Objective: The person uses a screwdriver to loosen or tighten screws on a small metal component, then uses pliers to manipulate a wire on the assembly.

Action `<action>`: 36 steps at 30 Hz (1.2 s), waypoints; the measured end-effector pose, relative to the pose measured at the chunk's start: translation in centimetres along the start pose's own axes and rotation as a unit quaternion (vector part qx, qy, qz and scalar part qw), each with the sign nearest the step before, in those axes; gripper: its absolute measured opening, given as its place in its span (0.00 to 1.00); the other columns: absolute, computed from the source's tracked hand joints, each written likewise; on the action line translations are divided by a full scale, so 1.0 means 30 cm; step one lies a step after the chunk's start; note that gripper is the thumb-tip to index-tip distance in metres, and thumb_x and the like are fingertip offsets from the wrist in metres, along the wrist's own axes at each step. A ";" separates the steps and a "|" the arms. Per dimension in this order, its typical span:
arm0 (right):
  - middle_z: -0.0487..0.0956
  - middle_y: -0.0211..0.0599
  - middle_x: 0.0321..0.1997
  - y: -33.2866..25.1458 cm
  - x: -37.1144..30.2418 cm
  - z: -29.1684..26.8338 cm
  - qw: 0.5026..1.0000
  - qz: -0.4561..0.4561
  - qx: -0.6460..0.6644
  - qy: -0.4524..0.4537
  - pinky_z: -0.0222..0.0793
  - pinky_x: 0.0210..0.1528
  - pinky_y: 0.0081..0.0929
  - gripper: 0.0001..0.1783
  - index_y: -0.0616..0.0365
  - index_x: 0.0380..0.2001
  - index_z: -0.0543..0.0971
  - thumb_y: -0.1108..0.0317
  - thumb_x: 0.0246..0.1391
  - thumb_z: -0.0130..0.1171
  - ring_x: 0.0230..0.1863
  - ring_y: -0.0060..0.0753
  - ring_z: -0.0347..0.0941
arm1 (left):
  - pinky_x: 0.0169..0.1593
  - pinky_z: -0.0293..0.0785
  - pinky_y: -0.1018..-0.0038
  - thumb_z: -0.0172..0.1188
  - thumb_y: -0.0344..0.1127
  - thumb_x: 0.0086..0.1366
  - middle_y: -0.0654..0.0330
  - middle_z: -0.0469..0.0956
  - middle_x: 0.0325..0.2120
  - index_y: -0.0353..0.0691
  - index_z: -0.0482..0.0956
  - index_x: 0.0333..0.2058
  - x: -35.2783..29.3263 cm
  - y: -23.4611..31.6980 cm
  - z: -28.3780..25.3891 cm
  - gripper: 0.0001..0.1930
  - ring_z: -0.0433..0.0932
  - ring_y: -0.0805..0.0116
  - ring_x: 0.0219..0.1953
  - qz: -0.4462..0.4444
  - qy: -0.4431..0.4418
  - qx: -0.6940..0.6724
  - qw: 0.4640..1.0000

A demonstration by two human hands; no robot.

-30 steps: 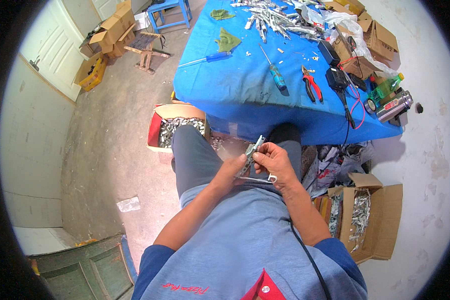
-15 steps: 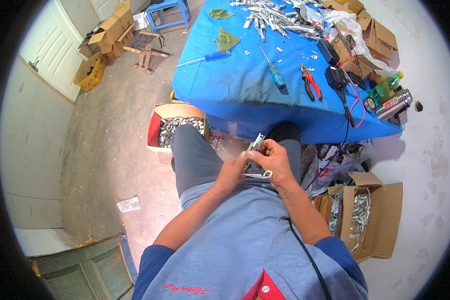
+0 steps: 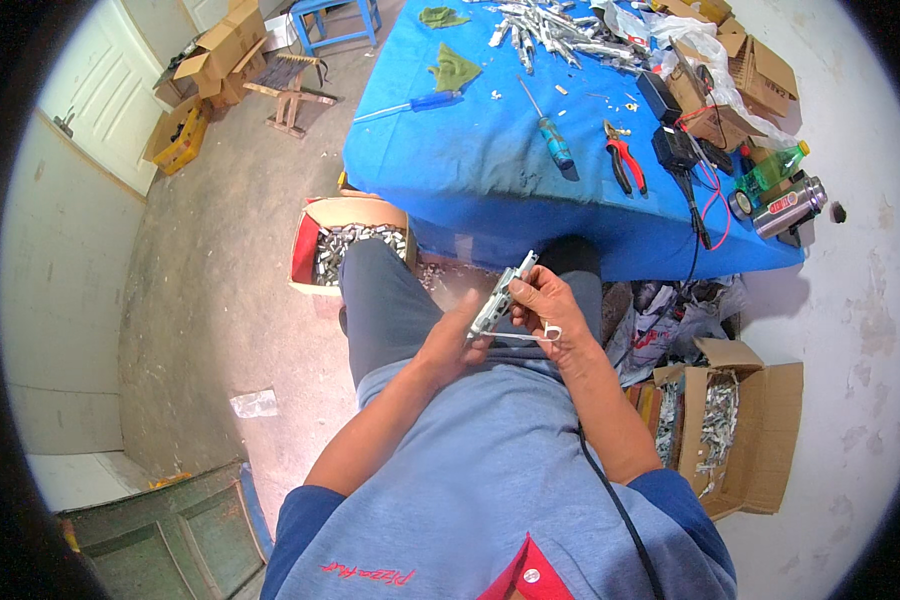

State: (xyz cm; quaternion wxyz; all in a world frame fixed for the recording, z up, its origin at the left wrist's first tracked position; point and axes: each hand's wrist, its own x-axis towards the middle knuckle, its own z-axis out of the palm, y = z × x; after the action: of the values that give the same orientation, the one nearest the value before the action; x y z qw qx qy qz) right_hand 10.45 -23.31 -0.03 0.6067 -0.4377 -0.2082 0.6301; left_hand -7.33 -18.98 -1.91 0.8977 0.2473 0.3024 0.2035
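Above my lap, both hands are on a slim silvery metal part (image 3: 501, 297) with slots along its body. Its lower end rests in my left hand (image 3: 448, 335), whose fingers curl beneath it. The thumb and fingers of my right hand (image 3: 550, 303) pinch it nearer the upper end, which tilts away to the right. A thin white strip with a small loop (image 3: 551, 333) runs from below the part to my right wrist; how it is attached is hidden.
On the blue-covered table (image 3: 450, 185) lie a teal-handled screwdriver (image 3: 556, 145), red-handled pliers (image 3: 625, 165), a blue-handled screwdriver (image 3: 432, 101) and a pile of similar metal parts (image 3: 550, 35). Left of my knees stands a box of small metal pieces (image 3: 305, 245); another open carton (image 3: 770, 430) is at right.
My hands have moved slightly apart along the metal part, so more of its slotted side shows. My left hand has shifted down and left, and the white loop has moved a little right.
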 end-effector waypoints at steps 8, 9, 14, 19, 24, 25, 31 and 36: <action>0.77 0.28 0.31 0.001 0.011 -0.010 1.000 0.011 -0.015 0.002 0.75 0.28 0.16 0.09 0.55 0.35 0.73 0.68 0.58 0.65 0.26 0.19 0.74 | 0.19 0.52 0.83 0.53 0.56 0.71 0.68 0.65 0.19 0.43 0.73 0.36 -0.008 0.003 -0.040 0.20 0.58 0.82 0.18 0.018 -0.059 0.035 0.998; 0.78 0.29 0.32 -0.001 0.010 -0.010 1.000 0.009 -0.028 0.000 0.76 0.29 0.16 0.09 0.55 0.35 0.73 0.68 0.58 0.65 0.27 0.20 0.75 | 0.19 0.52 0.83 0.54 0.57 0.70 0.69 0.65 0.19 0.43 0.73 0.36 -0.010 0.004 -0.041 0.20 0.58 0.82 0.18 0.019 -0.047 0.037 0.998; 0.78 0.30 0.34 -0.028 -0.008 0.003 0.996 0.003 -0.094 -0.003 0.72 0.31 0.19 0.09 0.58 0.38 0.76 0.69 0.58 0.65 0.30 0.20 0.75 | 0.20 0.53 0.85 0.60 0.56 0.67 0.70 0.66 0.21 0.43 0.74 0.35 -0.009 -0.002 -0.051 0.20 0.59 0.83 0.19 0.024 -0.015 0.041 0.999; 0.81 0.34 0.36 -0.109 -0.043 0.003 0.978 0.067 -0.194 -0.025 0.76 0.31 0.19 0.14 0.60 0.42 0.77 0.62 0.59 0.64 0.33 0.24 0.79 | 0.22 0.50 0.81 0.59 0.56 0.66 0.72 0.65 0.20 0.40 0.76 0.35 -0.007 -0.016 -0.049 0.22 0.59 0.82 0.20 0.060 0.005 0.119 0.991; 0.83 0.37 0.41 -0.199 -0.075 0.012 0.932 0.118 -0.327 -0.106 0.75 0.35 0.20 0.18 0.62 0.47 0.79 0.58 0.61 0.61 0.35 0.23 0.80 | 0.23 0.53 0.80 0.59 0.58 0.66 0.71 0.67 0.20 0.38 0.78 0.34 -0.003 -0.023 -0.059 0.24 0.60 0.82 0.21 0.076 0.024 0.168 0.982; 0.83 0.37 0.42 -0.213 -0.075 0.016 0.914 0.120 -0.369 -0.118 0.73 0.37 0.19 0.21 0.62 0.49 0.79 0.57 0.60 0.60 0.37 0.22 0.79 | 0.23 0.53 0.80 0.59 0.58 0.66 0.71 0.67 0.20 0.38 0.78 0.34 -0.004 -0.025 -0.062 0.24 0.60 0.82 0.21 0.077 0.023 0.170 0.982; 0.83 0.34 0.41 -0.291 -0.041 0.020 0.900 0.152 -0.340 -0.225 0.72 0.35 0.17 0.23 0.62 0.49 0.79 0.56 0.58 0.62 0.38 0.21 0.78 | 0.24 0.55 0.80 0.58 0.58 0.66 0.70 0.69 0.21 0.36 0.79 0.36 -0.006 -0.025 -0.060 0.25 0.62 0.81 0.22 0.084 0.031 0.201 0.975; 0.81 0.32 0.34 -0.182 -0.058 0.087 0.932 0.110 -0.324 -0.121 0.70 0.32 0.19 0.21 0.66 0.46 0.77 0.65 0.53 0.67 0.34 0.18 0.75 | 0.25 0.56 0.80 0.57 0.57 0.67 0.69 0.71 0.23 0.35 0.80 0.39 -0.007 -0.022 -0.043 0.25 0.63 0.81 0.22 0.090 0.050 0.195 0.975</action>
State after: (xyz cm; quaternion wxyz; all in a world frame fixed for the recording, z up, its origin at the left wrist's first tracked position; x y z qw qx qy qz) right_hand 11.34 -23.28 6.20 0.3288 -0.5511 -0.4239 0.6391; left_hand -8.18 -19.21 -3.10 0.7940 0.4334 0.3571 0.2329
